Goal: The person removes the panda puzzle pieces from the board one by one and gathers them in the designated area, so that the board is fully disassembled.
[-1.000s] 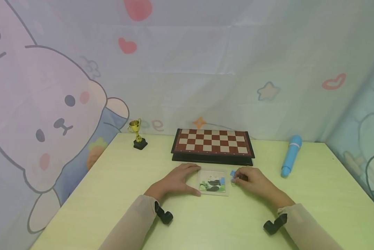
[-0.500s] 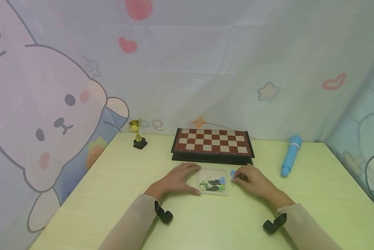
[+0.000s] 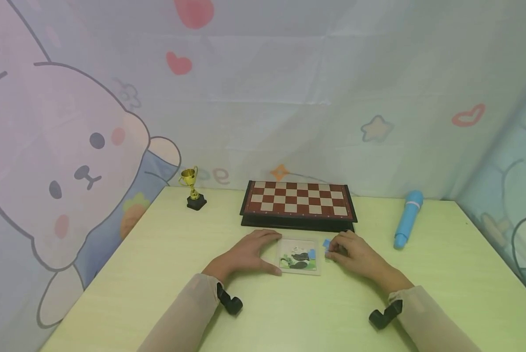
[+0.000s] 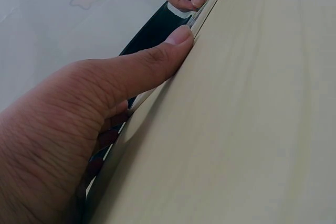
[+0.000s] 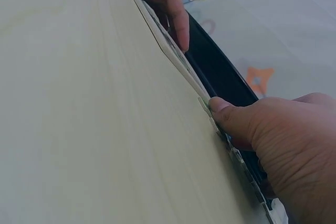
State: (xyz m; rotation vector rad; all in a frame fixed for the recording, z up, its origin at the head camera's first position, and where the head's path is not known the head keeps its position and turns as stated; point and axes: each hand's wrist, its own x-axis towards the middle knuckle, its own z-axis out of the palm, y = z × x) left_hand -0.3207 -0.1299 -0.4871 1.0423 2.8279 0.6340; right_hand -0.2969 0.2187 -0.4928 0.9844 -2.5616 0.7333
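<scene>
A jigsaw puzzle tray (image 3: 300, 273) with a pale rim lies on the table. Its partly filled picture shows black, white, green and blue; the upper part is bare. My left hand (image 3: 247, 253) holds the tray's left end, thumb at the near corner and fingers at the far corner. In the left wrist view the thumb (image 4: 168, 48) lies along its edge. Just right of the tray, my right hand (image 3: 355, 253) pinches a small puzzle piece, mostly hidden by the fingers. Blue puzzle pieces (image 3: 326, 243) show beside its fingertips, and loose pieces (image 5: 239, 158) lie under that hand in the right wrist view.
Behind the tray stands a red-and-white chessboard box (image 3: 298, 200) with black sides. A small gold trophy (image 3: 193, 189) is at the back left, a blue toy microphone (image 3: 409, 220) at the back right. A printed cloth (image 3: 267, 98) hangs behind the table (image 3: 289, 318).
The right hand's fingers shift slightly over the loose pieces beside the tray. The left hand and the tray stay in place.
</scene>
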